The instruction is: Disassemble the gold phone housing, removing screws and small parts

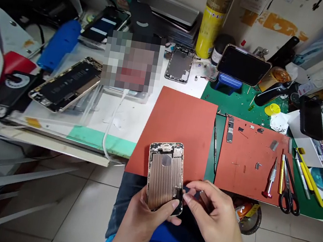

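A phone back housing [164, 175], gold-rimmed with a striped bare inner face, is held over my lap at the red mat's near edge. My left hand [145, 217] grips its lower end, the thumb pressing across the bottom right corner and the fingers behind. Beside the lower right edge, my right hand [211, 212] has thumb and index finger pinched together. Anything small between those fingertips is too hidden to make out. Beneath the housing's upper part lies the red mat [183, 120].
To the right, a second red mat [244, 180] bears a circuit board [230, 129], small parts, a screwdriver [271, 178] and scissors [287, 191]. A metal pick [214, 146] lies between the mats. An opened phone [68, 82] rests at left; another phone [244, 65] leans on a blue stand [228, 84].
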`<state>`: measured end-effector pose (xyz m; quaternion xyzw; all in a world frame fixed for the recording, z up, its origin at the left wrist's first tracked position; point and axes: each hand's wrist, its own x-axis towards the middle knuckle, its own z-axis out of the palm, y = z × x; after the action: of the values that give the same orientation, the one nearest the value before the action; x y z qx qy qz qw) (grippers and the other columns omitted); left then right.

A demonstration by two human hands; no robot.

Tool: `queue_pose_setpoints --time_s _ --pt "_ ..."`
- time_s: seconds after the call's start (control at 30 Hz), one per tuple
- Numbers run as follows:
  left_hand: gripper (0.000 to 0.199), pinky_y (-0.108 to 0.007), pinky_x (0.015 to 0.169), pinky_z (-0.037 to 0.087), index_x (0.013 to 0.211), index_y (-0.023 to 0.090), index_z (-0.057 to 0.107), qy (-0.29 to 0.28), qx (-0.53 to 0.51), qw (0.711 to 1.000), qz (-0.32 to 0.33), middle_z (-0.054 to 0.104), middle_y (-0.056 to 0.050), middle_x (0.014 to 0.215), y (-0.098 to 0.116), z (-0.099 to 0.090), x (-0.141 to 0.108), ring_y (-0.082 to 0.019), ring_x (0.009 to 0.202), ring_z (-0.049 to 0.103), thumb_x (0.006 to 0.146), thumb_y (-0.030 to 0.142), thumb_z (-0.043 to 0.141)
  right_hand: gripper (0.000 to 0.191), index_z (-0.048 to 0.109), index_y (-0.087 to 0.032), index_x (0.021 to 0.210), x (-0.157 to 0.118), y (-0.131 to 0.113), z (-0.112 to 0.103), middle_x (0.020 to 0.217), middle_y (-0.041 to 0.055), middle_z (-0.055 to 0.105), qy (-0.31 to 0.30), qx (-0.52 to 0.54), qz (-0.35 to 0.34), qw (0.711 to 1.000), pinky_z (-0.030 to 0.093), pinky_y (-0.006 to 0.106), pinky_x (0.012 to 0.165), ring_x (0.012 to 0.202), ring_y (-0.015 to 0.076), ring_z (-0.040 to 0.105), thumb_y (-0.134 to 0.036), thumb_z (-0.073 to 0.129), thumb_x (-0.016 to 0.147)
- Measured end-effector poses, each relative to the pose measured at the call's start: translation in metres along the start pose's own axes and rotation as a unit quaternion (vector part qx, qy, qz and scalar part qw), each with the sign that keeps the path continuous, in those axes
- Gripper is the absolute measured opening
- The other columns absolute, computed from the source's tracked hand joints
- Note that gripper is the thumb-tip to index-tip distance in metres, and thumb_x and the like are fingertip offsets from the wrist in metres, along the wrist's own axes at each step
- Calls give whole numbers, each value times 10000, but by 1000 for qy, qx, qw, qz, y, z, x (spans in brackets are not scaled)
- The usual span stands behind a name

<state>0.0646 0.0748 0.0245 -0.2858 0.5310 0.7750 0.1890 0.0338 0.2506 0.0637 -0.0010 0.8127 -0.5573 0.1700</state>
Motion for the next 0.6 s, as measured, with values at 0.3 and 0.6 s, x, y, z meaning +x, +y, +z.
queue_pose_setpoints --time_s 0.3,0.6 --pt "432 -357 640 723 1084 123 776 -25 -30 999 10 835 -138 1068 11 -2 3 -305 860 823 771 359 958 240 765 -225 1077 5 -3 9 936 21 720 -25 25 68 997 474 279 643 719 149 573 -431 661 1011" --pt "377 -323 634 715 1054 133 759 -2 16 999 27 835 -106 1040 6 -2 6 -255 762 813 800 346 938 196 773 -234 1015 4 -6 13 882 6 642 5 24 43 999 455 243 556 623 117 523 -379 641 999"
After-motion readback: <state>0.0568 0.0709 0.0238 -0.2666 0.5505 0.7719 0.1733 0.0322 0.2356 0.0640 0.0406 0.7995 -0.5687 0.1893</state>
